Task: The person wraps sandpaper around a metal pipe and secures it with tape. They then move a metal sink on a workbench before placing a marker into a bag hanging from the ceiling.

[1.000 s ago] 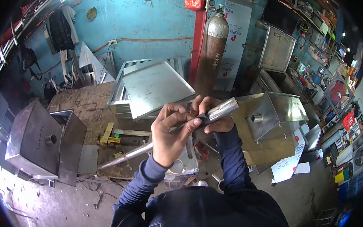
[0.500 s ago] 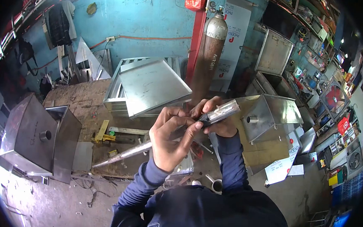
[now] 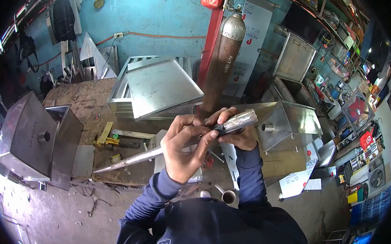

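A long metal pipe [image 3: 130, 160] runs slantwise from the workbench at the left up to my hands, passing behind my left hand. Its shiny near end [image 3: 239, 121] sticks out past my fingers at the upper right. My right hand [image 3: 243, 138] is closed around the pipe close to that end, its fingers curled over and under it. A small black piece [image 3: 220, 130] sits against the pipe between my fingertips. My left hand [image 3: 183, 146] pinches at it with thumb and fingers, the thumb tip right at the black piece.
On the wooden workbench [image 3: 71, 95] lie stacked metal trays [image 3: 164, 86] and a yellow-handled tool [image 3: 111, 141]. Metal boxes with short spouts stand left [image 3: 27, 134] and right [image 3: 291, 123]. A gas cylinder [image 3: 224, 56] stands behind. A mug [image 3: 228, 196] is near my body.
The surroundings have shifted slightly left in view as my head turned. My hands keep nearly the same hold on the pipe, with the right fingers slightly moved.
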